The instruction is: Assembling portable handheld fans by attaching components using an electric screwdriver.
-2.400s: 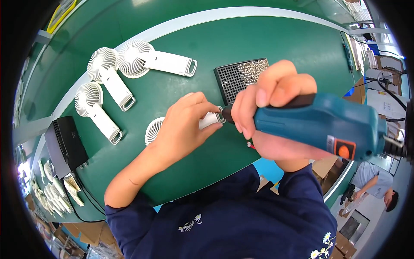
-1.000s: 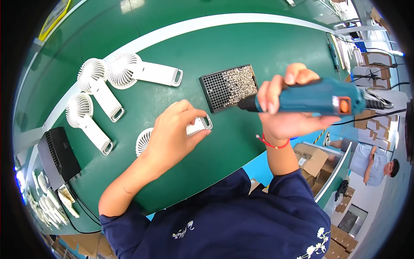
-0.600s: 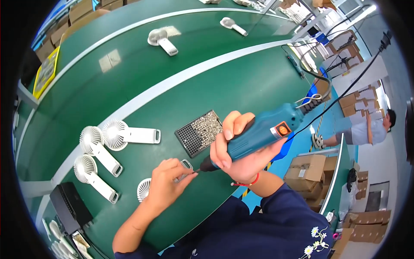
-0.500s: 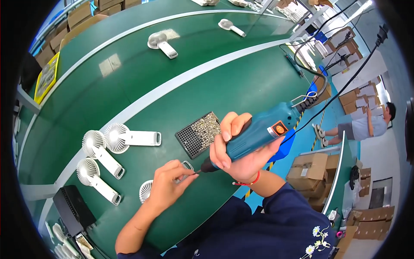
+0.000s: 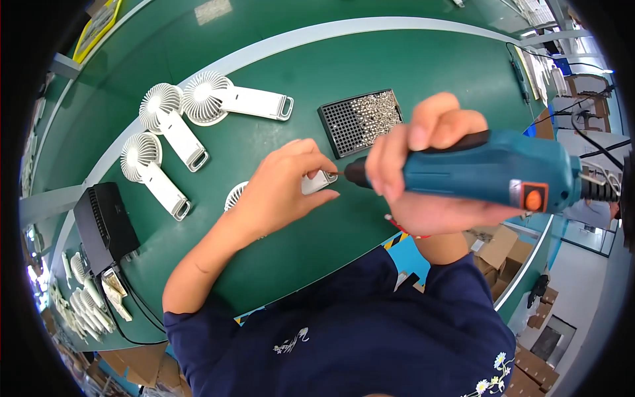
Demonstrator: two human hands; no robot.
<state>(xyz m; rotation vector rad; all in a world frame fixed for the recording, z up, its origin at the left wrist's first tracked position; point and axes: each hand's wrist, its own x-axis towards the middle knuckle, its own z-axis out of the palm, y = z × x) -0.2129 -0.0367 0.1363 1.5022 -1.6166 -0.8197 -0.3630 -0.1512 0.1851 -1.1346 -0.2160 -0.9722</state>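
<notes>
Count: 4 white handheld fans on green counter (image 5: 410, 59). 3 lie loose at far left: fan A (image 5: 235, 100), fan B (image 5: 170, 124), fan C (image 5: 151, 173). 4th, the worked fan (image 5: 311, 184), sits near centre, mostly under left hand; only part of its round head and handle end show. 1 black screw tray (image 5: 360, 120) w/ silver screws heaped in its right half, just beyond the worked fan. 1 blue power screwdriver (image 5: 489, 171). 1 black box (image 5: 104, 226) at near left w/ cables; a batch of fan parts beside it, too small to count.

Orientation: screwdriver long axis approx. horizontal, bit end pointing left, cord end to right. Bit tip meets handle end of worked fan, at the left fingertips. Worked fan long axis runs left-right, head to left, handle to right.

Hands: left hand (image 5: 281, 192) curled palm-down over worked fan, fingers bent, thumb and forefinger pinching at handle end next to the bit. Right hand (image 5: 423, 165) wrapped tight round the screwdriver body, fingers fully closed over top, thumb underneath.
</notes>
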